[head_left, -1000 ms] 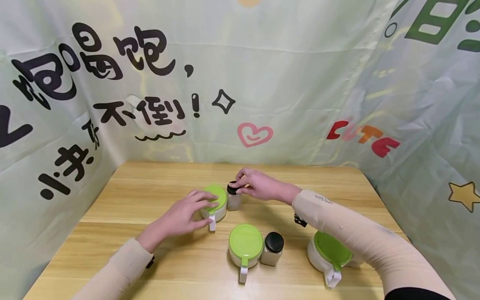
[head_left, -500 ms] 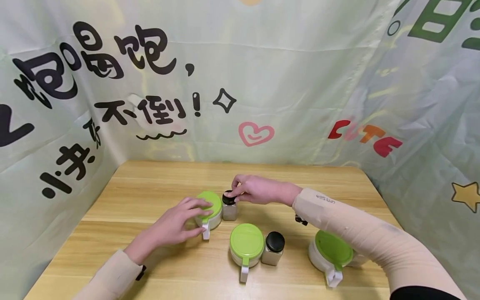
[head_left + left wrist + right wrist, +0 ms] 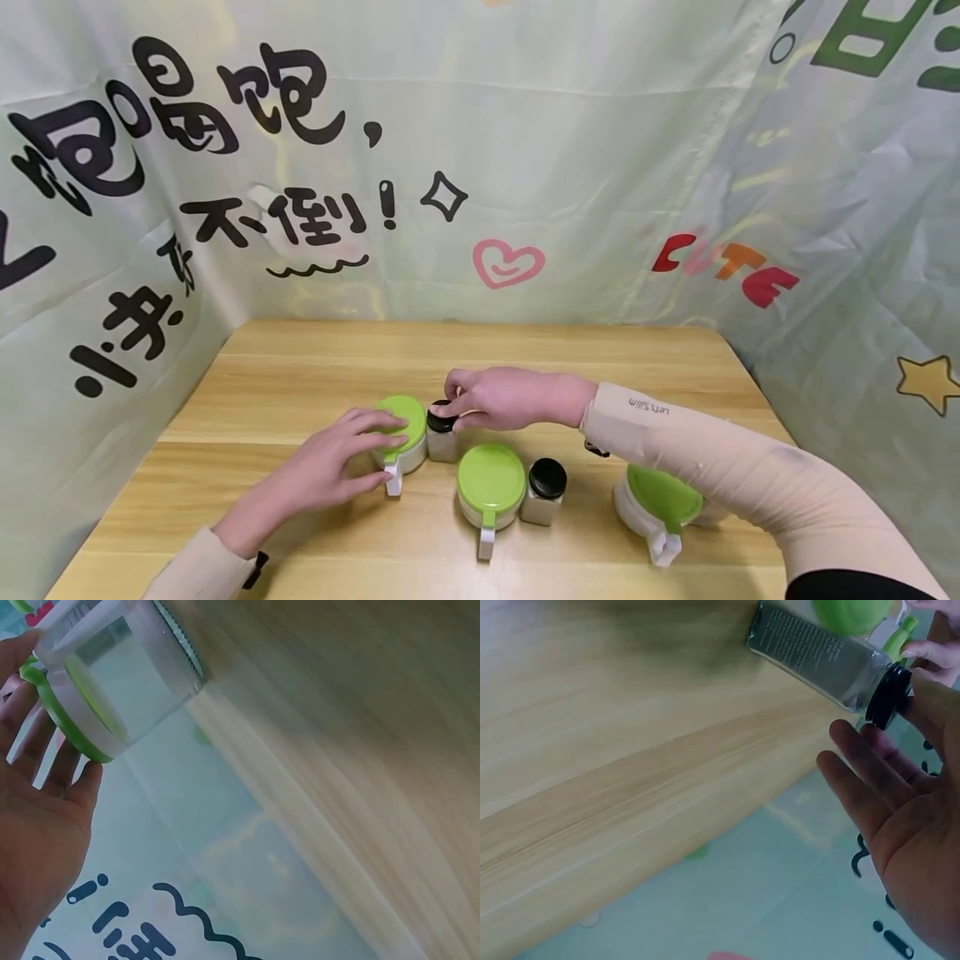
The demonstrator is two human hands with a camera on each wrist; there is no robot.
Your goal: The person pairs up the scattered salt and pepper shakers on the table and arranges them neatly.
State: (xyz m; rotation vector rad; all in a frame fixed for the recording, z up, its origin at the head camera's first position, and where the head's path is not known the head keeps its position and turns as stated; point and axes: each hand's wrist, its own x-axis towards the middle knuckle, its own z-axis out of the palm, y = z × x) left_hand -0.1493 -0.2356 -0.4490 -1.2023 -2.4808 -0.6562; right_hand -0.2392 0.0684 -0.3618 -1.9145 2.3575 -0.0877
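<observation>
In the head view, my left hand (image 3: 318, 467) grips a round seasoning jar (image 3: 401, 408), its fingers over the green lid and its thumb by the white handle. The left wrist view shows the clear glass body (image 3: 139, 682) of this jar, fingertips along the lid's edge. Just to the right, my right hand (image 3: 498, 398) pinches the black cap (image 3: 889, 696) of a small square spice bottle (image 3: 442, 447). That bottle stands upright beside the jar, and the right wrist view shows printed text on its side. The remaining fingers of the right hand stay off the cap.
Nearer the front stand another green-lidded jar (image 3: 491, 479) and a black-capped bottle (image 3: 543, 504) side by side. A third green-lidded jar (image 3: 660, 508) sits at right, partly beneath the right forearm, with a pale object behind it. Printed cloth (image 3: 585, 167) surrounds the wooden table (image 3: 315, 367).
Both hands have moved left and nearer the front, bringing the green-lidded jar and the black-capped bottle along the table together. The other jars and bottle stay in place.
</observation>
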